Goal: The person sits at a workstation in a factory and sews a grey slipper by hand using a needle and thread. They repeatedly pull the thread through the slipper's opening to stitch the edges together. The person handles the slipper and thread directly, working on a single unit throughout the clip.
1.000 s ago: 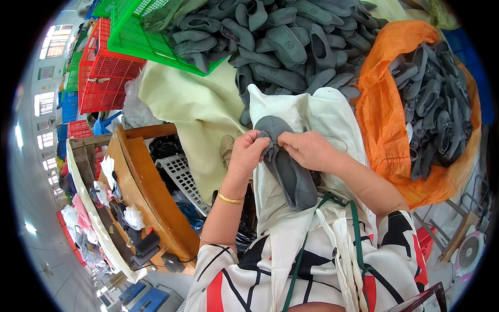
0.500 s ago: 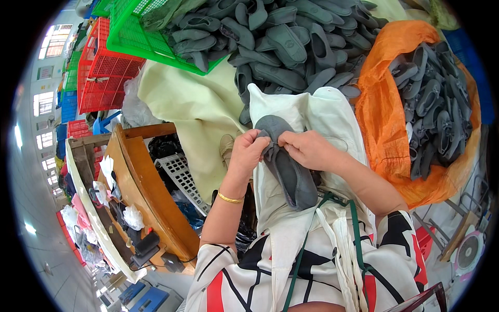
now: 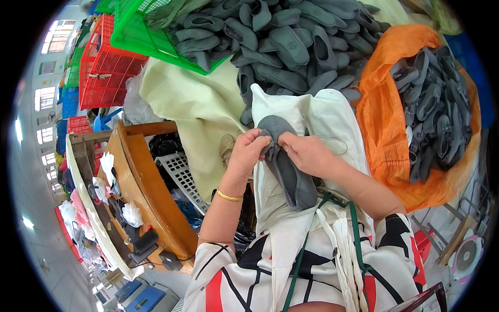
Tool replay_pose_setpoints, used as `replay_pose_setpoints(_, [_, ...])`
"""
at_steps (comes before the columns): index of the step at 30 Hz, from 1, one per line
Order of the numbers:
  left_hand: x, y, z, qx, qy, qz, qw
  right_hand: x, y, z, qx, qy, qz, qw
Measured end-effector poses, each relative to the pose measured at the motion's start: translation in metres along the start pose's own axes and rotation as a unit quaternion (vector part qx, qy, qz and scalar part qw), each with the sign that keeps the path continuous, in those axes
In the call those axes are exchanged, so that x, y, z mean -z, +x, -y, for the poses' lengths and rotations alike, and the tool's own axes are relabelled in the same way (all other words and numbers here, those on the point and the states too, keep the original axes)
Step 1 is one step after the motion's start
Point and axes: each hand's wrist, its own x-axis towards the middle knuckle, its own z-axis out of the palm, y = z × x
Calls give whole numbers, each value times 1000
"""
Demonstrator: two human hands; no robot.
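A dark grey fabric shoe (image 3: 291, 179) lies over my lap on a white cloth apron (image 3: 332, 117), its toe pointing away from me and its opening facing up. My left hand (image 3: 248, 151) pinches the upper at the left edge of the opening, near the toe. From the other side my right hand (image 3: 306, 152) pinches the same bunched spot, thumb and fingertips pressed together. The fingertips nearly meet over a small knot or bow, too small to make out clearly.
A heap of similar grey shoes (image 3: 280, 75) lies ahead, beside a green crate (image 3: 140, 47). To the right, an orange sack (image 3: 387, 104) holds more shoes. At left stand a wooden table (image 3: 156, 192), a red crate (image 3: 104, 67) and a white perforated basket (image 3: 184, 179). A fan (image 3: 466, 257) stands at lower right.
Both hands keep their pinch on the shoe with hardly any movement. The surroundings shift slightly in the picture, as the view has turned a little.
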Motion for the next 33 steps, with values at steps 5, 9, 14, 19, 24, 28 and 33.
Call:
replay_pose_setpoints(5, [5, 0, 1, -1, -15, 39, 999, -7, 1, 0, 22, -4, -36, 999])
replay_pose_setpoints(9, [10, 1, 3, 6, -37, 49, 998, -8, 2, 3, 10, 12, -52, 998])
replay_pose_setpoints(14, [9, -1, 3, 14, -87, 45, 995, -8, 4, 5, -12, 36, -53, 998])
replay_pose_setpoints(19, [5, -1, 3, -14, -54, 40, 998, -11, 16, 15, -48, 115, -67, 990])
replay_pose_setpoints(24, [3, -2, 5, -23, -7, 14, 1000, -1, 20, 9, -26, 90, -46, 995])
replay_pose_setpoints(28, [-3, 1, 10, -42, 13, -1, 999, 1, 16, 19, 42, 17, -110, 993])
replay_pose_setpoints(33, [-9, 0, 7, -49, 59, -34, 997, -5, 45, -1, 36, 194, -218, 956])
